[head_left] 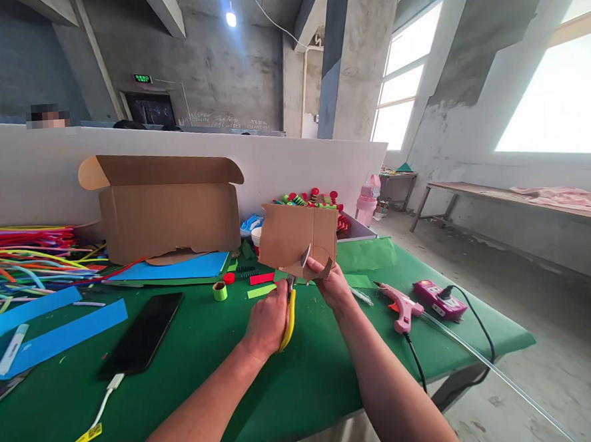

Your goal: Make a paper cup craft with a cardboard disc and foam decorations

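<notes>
My left hand (265,321) is closed around the yellow-handled scissors (292,313). Their blades are spread at the lower edge of a piece of brown cardboard (291,231), one blade showing in front of it. With thumb and fingers, my right hand (333,284) grips the cardboard at its lower right corner, where a cut flap curls. The sheet is held up above the green table (286,395). Just beyond the scissors lie a red paper strip (262,278), a light green strip (261,291) and a small green paper roll (220,291).
An opened cardboard box (170,218) stands at the back left, beside a heap of coloured pipe cleaners (27,257). A black phone (142,334) is charging at left. On the right lie a pink glue gun (403,308) and a power strip (439,299) with trailing cords.
</notes>
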Motion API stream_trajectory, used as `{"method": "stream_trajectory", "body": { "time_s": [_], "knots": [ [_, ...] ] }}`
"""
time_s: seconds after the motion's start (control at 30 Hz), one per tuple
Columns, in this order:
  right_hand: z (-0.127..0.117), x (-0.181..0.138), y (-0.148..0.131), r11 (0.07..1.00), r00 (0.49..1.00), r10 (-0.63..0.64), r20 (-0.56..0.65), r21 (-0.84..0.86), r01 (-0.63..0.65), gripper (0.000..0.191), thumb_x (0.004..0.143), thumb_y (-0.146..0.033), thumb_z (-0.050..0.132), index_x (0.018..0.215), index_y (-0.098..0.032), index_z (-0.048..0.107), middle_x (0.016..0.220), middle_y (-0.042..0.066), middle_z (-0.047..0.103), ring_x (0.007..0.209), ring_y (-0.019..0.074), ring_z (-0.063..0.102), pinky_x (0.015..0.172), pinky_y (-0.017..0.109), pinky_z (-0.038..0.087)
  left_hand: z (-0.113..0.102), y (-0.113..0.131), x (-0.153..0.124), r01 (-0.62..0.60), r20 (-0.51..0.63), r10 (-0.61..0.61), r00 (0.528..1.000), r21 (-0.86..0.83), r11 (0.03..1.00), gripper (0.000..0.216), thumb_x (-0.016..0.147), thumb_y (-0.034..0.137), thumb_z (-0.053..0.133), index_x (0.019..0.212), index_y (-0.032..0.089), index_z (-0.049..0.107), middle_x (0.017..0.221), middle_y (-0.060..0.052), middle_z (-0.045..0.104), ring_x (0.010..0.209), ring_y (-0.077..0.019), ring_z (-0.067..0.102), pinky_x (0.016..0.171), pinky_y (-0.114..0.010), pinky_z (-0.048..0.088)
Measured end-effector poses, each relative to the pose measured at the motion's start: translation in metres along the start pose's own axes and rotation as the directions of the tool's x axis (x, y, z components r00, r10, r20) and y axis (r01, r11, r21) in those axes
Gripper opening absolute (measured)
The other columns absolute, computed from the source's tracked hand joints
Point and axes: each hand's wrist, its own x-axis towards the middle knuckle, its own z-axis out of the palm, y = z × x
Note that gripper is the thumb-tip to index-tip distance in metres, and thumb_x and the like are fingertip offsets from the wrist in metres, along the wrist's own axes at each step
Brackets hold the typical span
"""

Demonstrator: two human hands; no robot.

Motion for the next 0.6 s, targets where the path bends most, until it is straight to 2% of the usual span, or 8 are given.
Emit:
{"method": "stream_trajectory", "body": {
  "time_s": [0.2, 0.37, 0.6],
  "knots": [
    [-0.0016, 0.0002, -0.0012, 1.0, 1.0, 0.011, 0.005, -0.017, -0.011, 0.04, 0.048, -0.038, 0.09, 0.078, -0.016, 0.074, 0.076, 0.005, 0.074, 0.066, 0.0188, 0.067, 0.051, 0.026, 0.047, 0.0011, -0.0008, -0.0003, -0.009, 0.015, 0.01, 1.0, -0.022, 1.0, 0.025, 0.1, 0.023, 0.031, 0.123, 0.016, 0.039, 0.1, -0.011, 0.071, 0.091, -0.027, 0.07, 0.068, -0.031, 0.047],
    [-0.0026, 0.0006, -0.0031, 0.999, 1.0, 0.019, 0.0, -0.04, -0.019, 0.04, 0.049, -0.035, 0.09, 0.08, -0.016, 0.073, 0.079, 0.006, 0.075, 0.075, 0.022, 0.069, 0.061, 0.03, 0.052, 0.0024, -0.0013, -0.0004, 0.002, 0.032, 0.001, 0.999, -0.079, 0.997, 0.023, 0.099, 0.026, 0.033, 0.119, 0.017, 0.04, 0.095, -0.01, 0.072, 0.086, -0.0268, 0.07, 0.065, -0.032, 0.045],
    [-0.0051, -0.001, -0.0074, 0.997, 1.0, 0.028, -0.01, -0.07, -0.029, 0.037, 0.046, -0.029, 0.09, 0.077, -0.016, 0.072, 0.076, 0.005, 0.074, 0.082, 0.0255, 0.07, 0.071, 0.035, 0.054, 0.0023, -0.0003, -0.0001, 0.0, 0.058, 0.004, 0.998, -0.073, 0.997, 0.023, 0.1, 0.028, 0.032, 0.118, 0.016, 0.04, 0.086, -0.008, 0.071, 0.08, -0.0261, 0.07, 0.061, -0.031, 0.041]
  ]
}}
